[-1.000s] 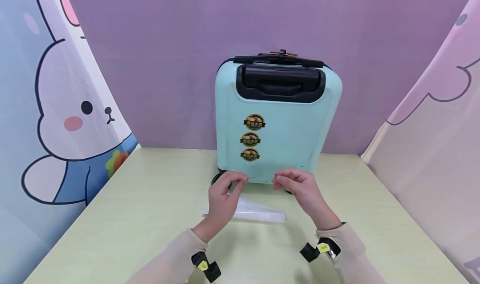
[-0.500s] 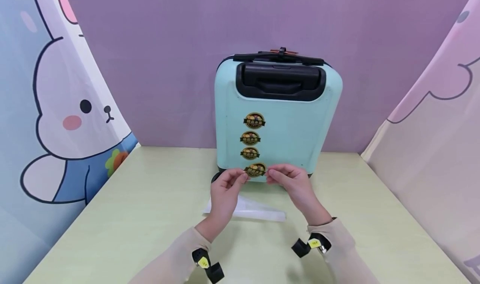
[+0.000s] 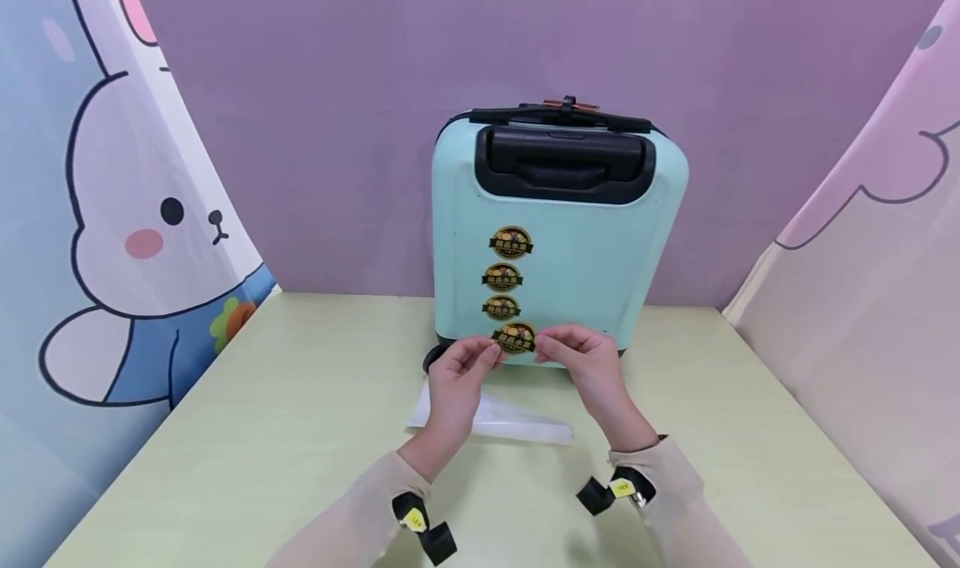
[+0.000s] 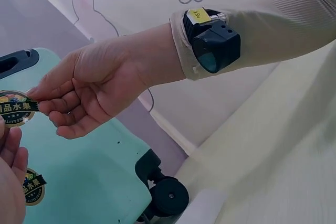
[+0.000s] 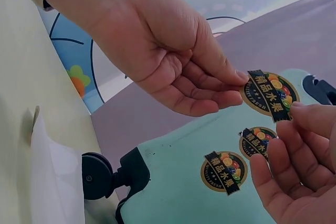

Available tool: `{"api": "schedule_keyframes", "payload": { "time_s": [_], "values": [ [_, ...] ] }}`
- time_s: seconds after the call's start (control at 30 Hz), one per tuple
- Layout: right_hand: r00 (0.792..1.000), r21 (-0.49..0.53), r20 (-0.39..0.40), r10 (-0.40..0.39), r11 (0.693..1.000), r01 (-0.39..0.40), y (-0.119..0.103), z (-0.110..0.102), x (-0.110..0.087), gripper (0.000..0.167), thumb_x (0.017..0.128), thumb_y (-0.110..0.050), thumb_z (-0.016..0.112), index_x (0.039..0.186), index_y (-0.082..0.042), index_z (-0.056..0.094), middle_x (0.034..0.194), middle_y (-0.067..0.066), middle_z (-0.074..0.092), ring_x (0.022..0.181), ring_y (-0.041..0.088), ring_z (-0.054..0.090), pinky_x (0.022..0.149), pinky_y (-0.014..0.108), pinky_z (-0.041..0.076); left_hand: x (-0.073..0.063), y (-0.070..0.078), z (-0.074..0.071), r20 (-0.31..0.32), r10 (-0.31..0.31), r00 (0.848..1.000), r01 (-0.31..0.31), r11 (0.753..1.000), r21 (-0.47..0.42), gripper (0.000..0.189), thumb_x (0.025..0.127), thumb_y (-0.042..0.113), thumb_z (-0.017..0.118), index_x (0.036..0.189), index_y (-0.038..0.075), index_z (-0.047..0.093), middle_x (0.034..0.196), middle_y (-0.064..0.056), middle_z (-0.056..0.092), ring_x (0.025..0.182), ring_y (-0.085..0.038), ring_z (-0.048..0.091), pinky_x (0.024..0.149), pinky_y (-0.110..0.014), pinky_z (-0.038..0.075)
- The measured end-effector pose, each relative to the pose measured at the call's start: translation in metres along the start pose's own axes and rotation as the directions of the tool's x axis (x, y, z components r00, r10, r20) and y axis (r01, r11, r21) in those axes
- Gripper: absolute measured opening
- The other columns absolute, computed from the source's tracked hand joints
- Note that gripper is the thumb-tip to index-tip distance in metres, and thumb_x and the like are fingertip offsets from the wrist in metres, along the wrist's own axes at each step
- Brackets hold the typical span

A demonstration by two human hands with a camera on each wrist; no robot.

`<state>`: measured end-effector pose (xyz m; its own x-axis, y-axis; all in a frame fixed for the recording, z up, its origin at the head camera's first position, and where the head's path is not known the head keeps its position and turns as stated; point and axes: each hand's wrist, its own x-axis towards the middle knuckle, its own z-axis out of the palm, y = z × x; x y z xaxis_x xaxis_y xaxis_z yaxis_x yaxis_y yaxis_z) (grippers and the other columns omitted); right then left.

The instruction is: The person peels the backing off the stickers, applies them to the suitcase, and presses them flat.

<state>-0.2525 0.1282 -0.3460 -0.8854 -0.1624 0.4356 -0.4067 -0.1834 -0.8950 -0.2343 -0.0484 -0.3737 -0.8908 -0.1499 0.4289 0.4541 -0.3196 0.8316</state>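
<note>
A mint-green suitcase (image 3: pixel 592 268) is stood upright on the table (image 3: pixel 225 435), three stickers (image 3: pixel 502 277) fixed in a column on its face. A white sheet (image 3: pixel 517 422), laid in front, is partly blocked by the left hand (image 3: pixel 456 389). Before the suitcase's lower part a fourth sticker (image 3: pixel 515 338) is pinched at opposite edges, thumb against fingers, in the grip of the left hand and right hand (image 3: pixel 588 368). A black wheel (image 4: pixel 170 195), mostly hidden by the right hand in the head view, is revealed in the left wrist view. Since a second ago, the hands have been brought closer together and the fourth sticker, then nearly edge-on, turned face-on.
</note>
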Motion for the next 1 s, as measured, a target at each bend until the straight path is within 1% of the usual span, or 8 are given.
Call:
{"api": "schedule_keyframes", "payload": {
  "time_s": [0.1,0.2,0.3,0.4,0.5,0.6,0.8,1.0],
  "values": [
    [1.000,-0.009,-0.019,0.003,1.000,-0.004,-0.001,0.001,0.000,0.027,0.091,0.006,0.066,0.085,-0.019,0.076,0.079,-0.002,0.072,0.072,0.012,0.069,0.076,0.029,0.059,0.001,-0.002,0.002,-0.006,-0.012,1.000,0.012,1.000,-0.012,0.015,0.092,-0.008,0.064,0.102,-0.018,0.061,0.085,-0.011,0.071,0.078,-0.010,0.069,0.077,-0.028,0.059],
    [0.999,-0.047,-0.045,0.011,0.999,-0.013,-0.002,0.001,0.000,0.020,0.090,0.004,0.068,0.086,-0.014,0.075,0.078,-0.002,0.072,0.072,0.013,0.068,0.076,0.028,0.059,0.003,-0.004,0.004,-0.019,-0.035,0.999,0.035,0.999,-0.025,0.015,0.092,-0.006,0.065,0.101,-0.017,0.062,0.085,-0.011,0.071,0.078,-0.011,0.069,0.077,-0.028,0.059],
    [0.997,-0.136,-0.081,0.003,0.991,-0.014,-0.003,0.002,-0.001,0.004,0.089,0.001,0.070,0.088,-0.001,0.074,0.076,-0.003,0.071,0.071,0.013,0.066,0.070,0.025,0.057,0.003,-0.007,0.006,-0.031,-0.086,0.996,0.084,0.995,-0.056,0.011,0.092,-0.005,0.065,0.100,-0.013,0.064,0.085,-0.007,0.070,0.078,-0.012,0.069,0.078,-0.029,0.059],
    [0.994,-0.255,-0.110,-0.028,0.967,-0.001,-0.002,0.003,-0.001,0.008,0.089,-0.001,0.072,0.090,0.007,0.072,0.074,-0.004,0.069,0.070,0.011,0.064,0.062,0.022,0.054,0.003,-0.011,0.007,-0.041,-0.141,0.989,0.137,0.986,-0.092,0.006,0.093,-0.005,0.064,0.098,-0.009,0.066,0.085,-0.004,0.070,0.078,-0.013,0.070,0.079,-0.029,0.059],
    [0.989,-0.332,-0.130,-0.064,0.943,0.017,-0.001,0.003,0.000,0.005,0.088,0.001,0.073,0.089,0.006,0.073,0.075,-0.004,0.069,0.069,0.010,0.063,0.056,0.020,0.049,0.003,-0.014,0.008,-0.048,-0.170,0.984,0.163,0.978,-0.128,0.006,0.093,-0.006,0.064,0.098,-0.007,0.067,0.084,-0.004,0.070,0.078,-0.013,0.070,0.079,-0.031,0.060],
    [0.986,-0.374,-0.143,-0.091,0.927,0.031,0.000,0.004,-0.001,0.004,0.088,0.000,0.074,0.089,0.004,0.074,0.078,0.001,0.071,0.069,0.010,0.062,0.054,0.019,0.048,0.003,-0.016,0.009,-0.059,-0.178,0.982,0.168,0.975,-0.146,0.007,0.093,-0.006,0.064,0.099,-0.009,0.067,0.084,-0.005,0.070,0.078,-0.013,0.071,0.080,-0.032,0.060],
    [0.980,-0.430,-0.162,-0.112,0.902,0.032,0.001,0.001,-0.001,0.009,0.089,-0.005,0.074,0.092,0.004,0.074,0.083,0.012,0.071,0.069,0.009,0.060,0.053,0.019,0.045,0.006,-0.019,0.013,-0.070,-0.194,0.978,0.181,0.969,-0.168,0.010,0.092,-0.006,0.065,0.100,-0.011,0.067,0.084,-0.006,0.072,0.078,-0.014,0.072,0.078,-0.032,0.060],
    [0.974,-0.454,-0.180,-0.137,0.890,0.041,0.002,-0.003,0.003,0.010,0.089,-0.005,0.075,0.092,0.004,0.074,0.082,0.011,0.071,0.068,0.008,0.060,0.054,0.019,0.046,0.009,-0.021,0.020,-0.076,-0.220,0.973,0.201,0.959,-0.201,0.009,0.092,-0.006,0.066,0.100,-0.010,0.068,0.084,-0.007,0.073,0.078,-0.014,0.072,0.077,-0.031,0.060]
  ]
}}
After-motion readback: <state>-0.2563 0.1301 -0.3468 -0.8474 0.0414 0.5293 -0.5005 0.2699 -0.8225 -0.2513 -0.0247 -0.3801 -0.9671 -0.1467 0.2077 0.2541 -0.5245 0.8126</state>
